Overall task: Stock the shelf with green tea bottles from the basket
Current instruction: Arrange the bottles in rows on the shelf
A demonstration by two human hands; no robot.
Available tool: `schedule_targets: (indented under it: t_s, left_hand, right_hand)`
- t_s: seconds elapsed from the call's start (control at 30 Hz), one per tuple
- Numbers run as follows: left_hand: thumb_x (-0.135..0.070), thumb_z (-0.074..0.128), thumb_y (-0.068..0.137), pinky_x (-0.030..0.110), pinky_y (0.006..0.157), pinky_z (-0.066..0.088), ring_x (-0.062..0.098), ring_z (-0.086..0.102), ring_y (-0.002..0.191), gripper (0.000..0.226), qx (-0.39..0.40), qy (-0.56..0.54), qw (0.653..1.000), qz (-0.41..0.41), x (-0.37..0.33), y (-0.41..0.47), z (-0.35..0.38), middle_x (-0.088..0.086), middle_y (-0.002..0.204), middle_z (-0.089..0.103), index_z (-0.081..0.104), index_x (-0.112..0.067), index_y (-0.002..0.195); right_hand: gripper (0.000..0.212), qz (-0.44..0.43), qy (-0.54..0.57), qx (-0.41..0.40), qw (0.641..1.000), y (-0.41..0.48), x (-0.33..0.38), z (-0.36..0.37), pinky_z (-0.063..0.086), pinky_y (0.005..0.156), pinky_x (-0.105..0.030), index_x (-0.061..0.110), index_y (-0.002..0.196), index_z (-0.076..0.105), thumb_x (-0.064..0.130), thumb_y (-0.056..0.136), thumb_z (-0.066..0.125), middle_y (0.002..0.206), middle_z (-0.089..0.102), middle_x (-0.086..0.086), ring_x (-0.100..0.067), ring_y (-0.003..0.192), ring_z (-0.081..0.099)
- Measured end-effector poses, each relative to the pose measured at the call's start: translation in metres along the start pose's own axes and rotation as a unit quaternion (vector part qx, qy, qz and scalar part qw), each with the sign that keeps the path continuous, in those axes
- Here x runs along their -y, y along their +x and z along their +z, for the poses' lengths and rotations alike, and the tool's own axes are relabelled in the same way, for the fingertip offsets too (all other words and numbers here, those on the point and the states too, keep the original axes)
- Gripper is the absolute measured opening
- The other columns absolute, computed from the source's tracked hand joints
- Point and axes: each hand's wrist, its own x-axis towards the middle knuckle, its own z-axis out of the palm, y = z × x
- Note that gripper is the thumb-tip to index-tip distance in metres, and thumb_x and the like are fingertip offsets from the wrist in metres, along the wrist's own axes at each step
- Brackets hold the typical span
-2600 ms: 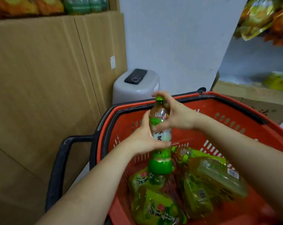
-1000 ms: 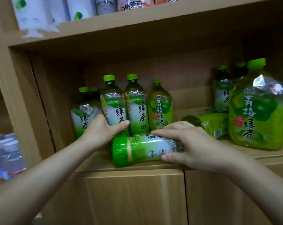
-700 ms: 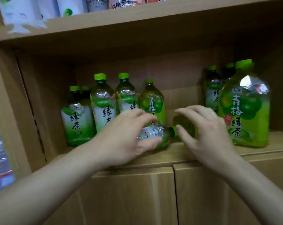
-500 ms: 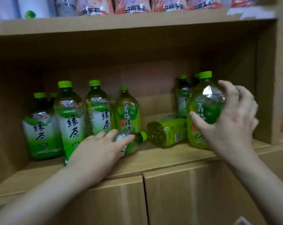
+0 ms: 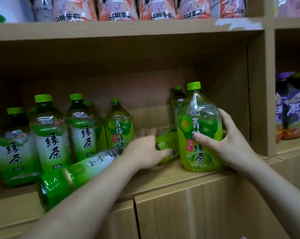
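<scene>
On the wooden shelf (image 5: 163,176), several upright green tea bottles (image 5: 51,135) stand at the left. One green tea bottle (image 5: 76,171) lies on its side at the shelf's front edge, untouched, partly behind my left forearm. My left hand (image 5: 144,150) grips a lying yellow-green plum tea bottle (image 5: 166,138) in the middle. My right hand (image 5: 225,140) wraps around a large upright plum green tea bottle (image 5: 197,135) on the right. The basket is out of view.
Another upright bottle (image 5: 177,97) stands behind the large one. The shelf's right wall (image 5: 257,100) is close to my right hand. Pink-labelled bottles (image 5: 118,9) fill the shelf above; purple-labelled drinks (image 5: 292,107) sit in the right compartment. Cabinet doors (image 5: 197,213) lie below.
I carried a bottle from the basket and laid it on the shelf. My left hand left it and moved right onto the lying plum tea bottle; my right hand closed on the large bottle.
</scene>
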Motion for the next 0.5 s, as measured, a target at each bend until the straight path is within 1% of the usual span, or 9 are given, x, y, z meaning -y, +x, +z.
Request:
schedule_targets:
  t_s: [0.07, 0.17, 0.23, 0.3, 0.37, 0.4, 0.43, 0.47, 0.5]
  left_hand:
    - [-0.062, 0.062, 0.074, 0.031, 0.101, 0.041, 0.029, 0.045, 0.13, 0.082, -0.006, -0.072, 0.997, -0.002, -0.002, 0.013, 0.008, 0.011, 0.147, 0.039, 0.03, -0.035, 0.144]
    - [-0.061, 0.07, 0.062, 0.031, 0.092, 0.049, 0.017, 0.057, 0.113, 0.078, -0.035, -0.109, 0.993, 0.042, -0.003, 0.013, 0.008, -0.003, 0.127, 0.06, 0.044, -0.042, 0.133]
    - [-0.057, 0.076, 0.059, 0.03, 0.087, 0.052, 0.01, 0.062, 0.104, 0.075, -0.027, -0.142, 0.986, 0.078, -0.005, 0.007, 0.005, -0.011, 0.116, 0.066, 0.049, -0.042, 0.127]
    - [-0.053, 0.08, 0.058, 0.03, 0.09, 0.051, 0.007, 0.061, 0.105, 0.075, 0.007, -0.167, 0.981, 0.097, -0.004, 0.006, 0.001, -0.013, 0.117, 0.064, 0.05, -0.039, 0.125]
    - [-0.05, 0.084, 0.058, 0.03, 0.099, 0.047, 0.005, 0.058, 0.113, 0.087, 0.06, -0.216, 0.97, 0.092, 0.001, 0.008, -0.01, -0.012, 0.127, 0.059, 0.045, -0.029, 0.133]
    - [-0.05, 0.084, 0.058, 0.031, 0.103, 0.044, 0.005, 0.055, 0.118, 0.094, 0.066, -0.251, 0.962, 0.083, 0.003, 0.009, -0.019, -0.011, 0.133, 0.055, 0.041, -0.025, 0.138]
    - [-0.051, 0.083, 0.056, 0.032, 0.105, 0.042, 0.006, 0.053, 0.121, 0.1, 0.049, -0.302, 0.949, 0.077, 0.005, 0.011, -0.029, -0.01, 0.137, 0.053, 0.038, -0.025, 0.141]
    - [-0.05, 0.083, 0.056, 0.034, 0.104, 0.044, 0.006, 0.054, 0.121, 0.099, 0.023, -0.368, 0.925, 0.085, 0.005, 0.013, -0.04, -0.01, 0.136, 0.055, 0.038, -0.026, 0.14]
    - [-0.046, 0.084, 0.057, 0.034, 0.1, 0.048, 0.007, 0.059, 0.116, 0.093, 0.002, -0.433, 0.896, 0.101, 0.004, 0.016, -0.048, -0.008, 0.131, 0.06, 0.041, -0.027, 0.137]
  right_hand:
    - [0.089, -0.02, 0.023, 0.005, 1.0, -0.004, 0.003, -0.002, 0.057, 0.076, -0.021, 0.044, 0.131, 0.04, 0.041, 0.053, 0.081, 0.1, 0.066, 0.025, 0.009, 0.091, 0.065]
    - [0.093, -0.057, -0.01, -0.01, 0.998, -0.005, 0.015, -0.01, 0.056, 0.069, -0.016, 0.049, 0.133, 0.038, 0.044, 0.051, 0.081, 0.104, 0.063, 0.022, 0.016, 0.094, 0.059]
    - [0.093, -0.089, -0.005, -0.022, 0.996, 0.002, 0.031, -0.013, 0.056, 0.065, -0.015, 0.048, 0.135, 0.037, 0.043, 0.052, 0.08, 0.106, 0.061, 0.019, 0.017, 0.093, 0.059]
    - [0.091, -0.12, 0.035, -0.03, 0.992, 0.015, 0.047, -0.014, 0.059, 0.068, -0.022, 0.043, 0.136, 0.038, 0.043, 0.054, 0.078, 0.108, 0.064, 0.013, 0.007, 0.095, 0.064]
    - [0.09, -0.14, 0.071, -0.026, 0.987, 0.03, 0.055, -0.01, 0.059, 0.072, -0.028, 0.039, 0.137, 0.037, 0.038, 0.058, 0.079, 0.109, 0.067, 0.007, -0.003, 0.096, 0.068]
    - [0.09, -0.141, 0.082, -0.02, 0.986, 0.037, 0.055, -0.006, 0.059, 0.074, -0.03, 0.037, 0.138, 0.036, 0.034, 0.059, 0.08, 0.109, 0.067, 0.005, -0.006, 0.097, 0.069]
    - [0.09, -0.138, 0.089, -0.009, 0.986, 0.044, 0.054, 0.001, 0.059, 0.078, -0.032, 0.036, 0.138, 0.036, 0.031, 0.06, 0.08, 0.112, 0.067, 0.003, -0.008, 0.098, 0.069]
    - [0.09, -0.133, 0.094, 0.003, 0.987, 0.05, 0.051, 0.01, 0.058, 0.083, -0.035, 0.036, 0.138, 0.035, 0.029, 0.061, 0.081, 0.116, 0.066, 0.002, -0.009, 0.101, 0.068]
    - [0.09, -0.13, 0.101, 0.011, 0.986, 0.056, 0.048, 0.019, 0.057, 0.088, -0.037, 0.036, 0.138, 0.034, 0.029, 0.062, 0.083, 0.121, 0.064, 0.002, -0.009, 0.104, 0.067]
